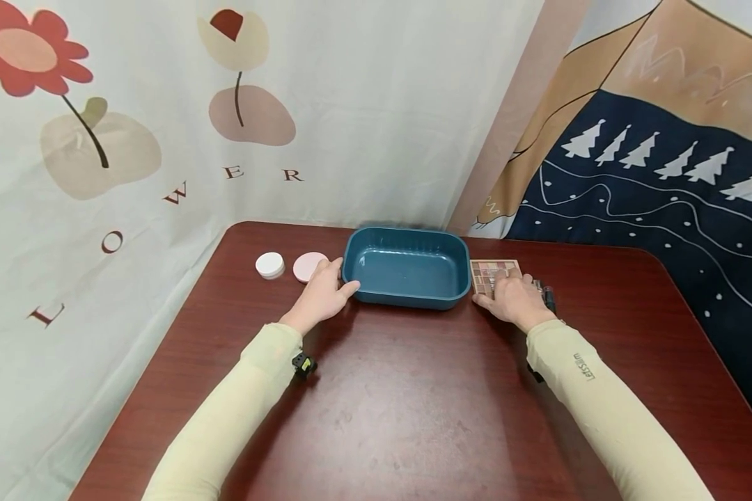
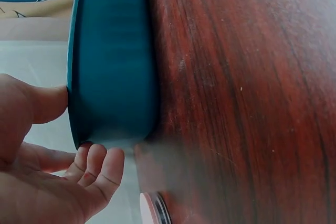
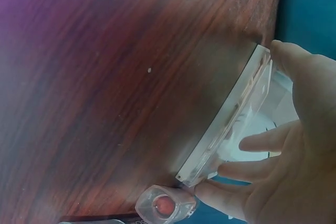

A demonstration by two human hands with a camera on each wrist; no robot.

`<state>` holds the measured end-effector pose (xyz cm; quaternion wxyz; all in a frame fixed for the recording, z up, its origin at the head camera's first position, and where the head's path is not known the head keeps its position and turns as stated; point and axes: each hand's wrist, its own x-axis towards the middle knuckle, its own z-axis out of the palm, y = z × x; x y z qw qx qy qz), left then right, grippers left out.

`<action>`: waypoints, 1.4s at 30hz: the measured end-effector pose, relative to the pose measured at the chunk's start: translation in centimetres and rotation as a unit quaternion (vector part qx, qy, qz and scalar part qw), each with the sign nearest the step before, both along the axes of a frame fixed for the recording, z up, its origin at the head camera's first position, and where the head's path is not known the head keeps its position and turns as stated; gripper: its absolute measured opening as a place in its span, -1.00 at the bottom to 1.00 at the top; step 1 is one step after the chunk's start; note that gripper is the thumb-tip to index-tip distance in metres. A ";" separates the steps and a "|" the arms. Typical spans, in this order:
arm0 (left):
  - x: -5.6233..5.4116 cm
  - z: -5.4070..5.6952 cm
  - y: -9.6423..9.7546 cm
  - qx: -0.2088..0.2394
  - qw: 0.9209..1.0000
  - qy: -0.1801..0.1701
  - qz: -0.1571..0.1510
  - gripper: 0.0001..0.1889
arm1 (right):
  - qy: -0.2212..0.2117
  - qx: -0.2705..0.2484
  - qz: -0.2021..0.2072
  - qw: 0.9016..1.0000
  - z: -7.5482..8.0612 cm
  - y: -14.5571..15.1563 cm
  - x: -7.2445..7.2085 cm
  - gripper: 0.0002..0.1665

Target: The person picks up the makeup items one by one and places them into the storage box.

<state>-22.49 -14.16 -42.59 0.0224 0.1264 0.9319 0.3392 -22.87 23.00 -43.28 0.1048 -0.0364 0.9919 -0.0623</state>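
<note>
A dark teal plastic basin (image 1: 407, 271) stands near the table's back edge. My left hand (image 1: 322, 296) grips its left front corner, thumb at the rim and fingers curled against the outer end wall, as the left wrist view also shows. To the basin's right lies an eyeshadow palette (image 1: 490, 273) with a clear lid and many small pans. My right hand (image 1: 515, 299) holds it across its width. In the right wrist view, the thumb is at one end of the palette (image 3: 226, 116) and a finger at the other.
A pink round compact (image 1: 308, 266) and a white round jar (image 1: 269, 265) sit left of the basin. Dark tubes (image 1: 548, 298) lie beyond my right hand. A clear-capped tube with a red tip (image 3: 164, 206) is close by the palette. Printed curtains hang behind the table (image 1: 407, 403).
</note>
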 end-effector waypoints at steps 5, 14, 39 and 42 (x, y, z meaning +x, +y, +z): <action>0.0 0.2 0.0 -0.011 0.999 -0.032 0.009 -0.24 | -0.001 -0.007 -0.014 1.000 -0.2 0.0 -0.2 0.16; 0.0 0.4 -0.1 -0.006 0.999 -0.042 0.015 -0.26 | -0.029 -0.031 -0.035 0.998 -0.1 0.0 -0.6 0.22; 0.1 1.1 0.9 0.011 0.995 -0.059 0.083 -0.24 | -0.021 -0.042 -0.056 0.997 -0.1 -0.1 -1.5 0.16; 0.0 1.0 0.8 0.011 0.995 -0.058 0.085 -0.24 | -0.008 -0.045 -0.052 0.998 -0.2 0.0 -1.5 0.12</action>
